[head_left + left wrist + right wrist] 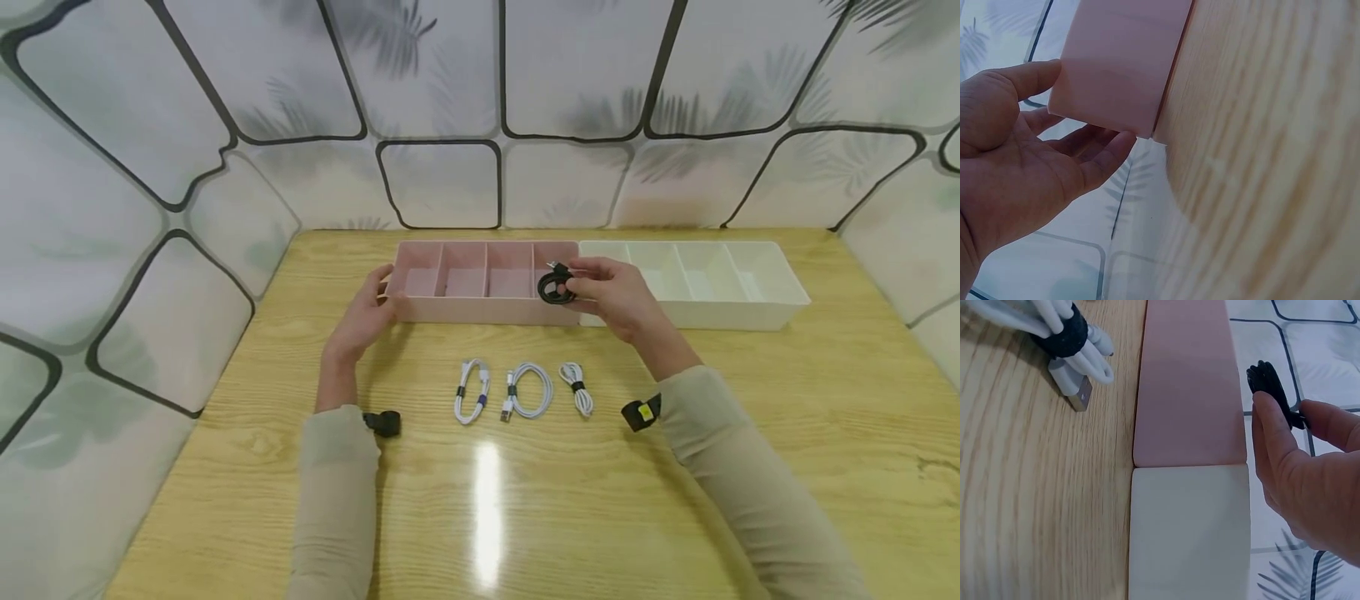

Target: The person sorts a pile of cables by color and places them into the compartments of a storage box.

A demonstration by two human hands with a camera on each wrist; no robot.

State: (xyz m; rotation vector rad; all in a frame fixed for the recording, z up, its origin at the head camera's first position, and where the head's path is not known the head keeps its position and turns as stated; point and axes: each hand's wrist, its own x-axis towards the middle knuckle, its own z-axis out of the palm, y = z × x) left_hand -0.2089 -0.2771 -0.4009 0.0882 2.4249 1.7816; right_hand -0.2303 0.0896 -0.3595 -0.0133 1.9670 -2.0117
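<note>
A pink divided organizer box [480, 311] stands on the wooden table. My left hand [360, 321] touches its left end, thumb by the upper edge and relaxed fingers against the end wall, as the left wrist view shows. My right hand [618, 292] pinches a coiled black cable [542, 288] between thumb and fingers. In the head view the coil overlaps the rightmost pink compartment; the right wrist view has the cable [1269, 384] above the box rim. Three white cables lie in front of the box: a long loop [458, 400], a round coil [547, 392] and a small bundle [582, 403].
A white divided organizer box [735, 315] adjoins the pink one's right end, and my right forearm passes in front of it. Patterned fabric [442, 183] rises behind the table [420, 500] and along its sides.
</note>
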